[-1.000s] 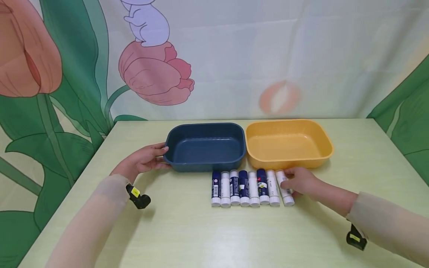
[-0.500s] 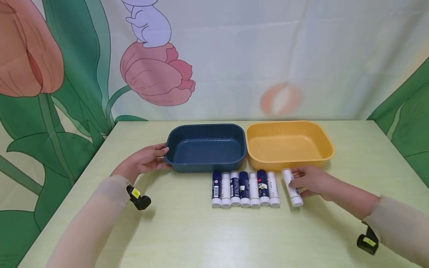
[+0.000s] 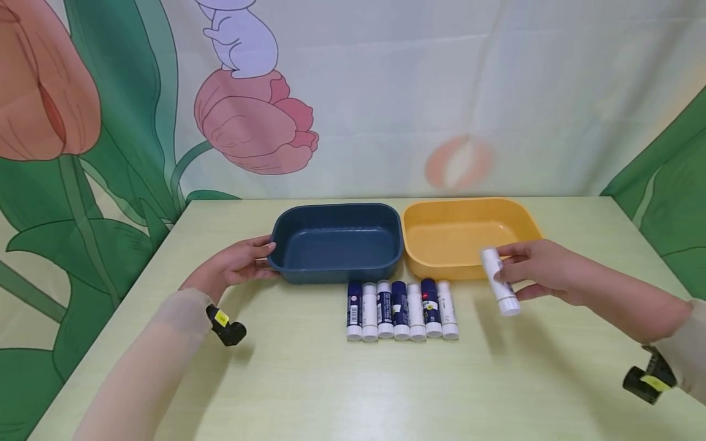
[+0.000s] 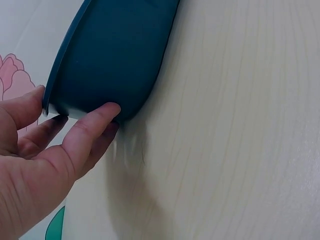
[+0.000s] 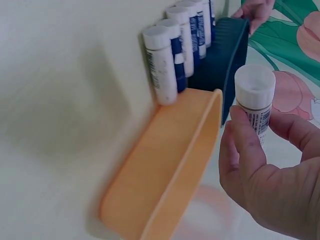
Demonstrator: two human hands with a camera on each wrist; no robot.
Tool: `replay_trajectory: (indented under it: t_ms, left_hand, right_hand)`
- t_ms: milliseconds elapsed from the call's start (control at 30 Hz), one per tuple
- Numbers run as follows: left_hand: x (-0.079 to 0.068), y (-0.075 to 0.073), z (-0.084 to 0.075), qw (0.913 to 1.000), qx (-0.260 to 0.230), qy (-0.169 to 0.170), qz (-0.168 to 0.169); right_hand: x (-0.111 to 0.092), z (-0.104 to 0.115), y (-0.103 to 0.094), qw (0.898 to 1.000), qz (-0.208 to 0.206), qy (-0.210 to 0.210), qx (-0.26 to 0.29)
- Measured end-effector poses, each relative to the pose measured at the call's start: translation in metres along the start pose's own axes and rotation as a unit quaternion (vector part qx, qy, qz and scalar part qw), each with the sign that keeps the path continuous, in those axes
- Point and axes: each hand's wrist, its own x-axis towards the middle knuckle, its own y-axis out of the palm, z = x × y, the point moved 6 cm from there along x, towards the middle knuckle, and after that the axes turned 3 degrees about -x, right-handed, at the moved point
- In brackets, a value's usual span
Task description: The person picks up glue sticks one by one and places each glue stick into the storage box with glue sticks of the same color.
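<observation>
My right hand point(image 3: 543, 269) pinches a white glue stick point(image 3: 499, 282) between thumb and fingers, lifted above the table in front of the yellow bin point(image 3: 441, 271). In the right wrist view, the glue stick point(image 5: 255, 87) has its white ridged end toward the camera. At the blue bin point(image 3: 336, 276), my left hand point(image 3: 234, 263) holds the left end. The left wrist view shows that hand point(image 4: 55, 150) with fingertips on the rim and outer wall of the blue bin point(image 4: 110, 55). Several white and navy glue sticks point(image 3: 399, 311) lie in a row before the bins.
The two bins stand side by side on a pale wooden table point(image 3: 331, 392). Behind them hangs a printed curtain point(image 3: 375, 122) with tulips and a rabbit. A small black wrist camera point(image 3: 226, 324) sits on each sleeve.
My right hand has taken the rightmost white glue stick out of the row, moved it right and raised it off the table. My left hand has stayed at the blue bin.
</observation>
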Motion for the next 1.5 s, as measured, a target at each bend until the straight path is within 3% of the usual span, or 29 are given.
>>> replay_trajectory:
  t_ms: [433,967,1267,1500]
  left_hand:
    - [0.0,-0.001,0.001,0.9999,0.01,0.0,0.002]
    - [0.0,0.0,-0.001,0.9998,0.02,-0.002,-0.005]
    - [0.001,0.0,-0.003,0.9999,0.016,-0.006,-0.002]
    - [-0.001,0.0,-0.001,0.9999,0.008,-0.008,-0.003]
  right_hand:
    - [-0.006,0.046,-0.032,1.0,-0.003,-0.022,-0.018]
    - [0.031,0.105,-0.069,0.999,-0.022,-0.033,0.004]
    - [0.058,0.128,-0.069,0.999,-0.011,-0.023,0.026]
    - [0.081,0.129,-0.061,0.999,-0.022,-0.007,0.025]
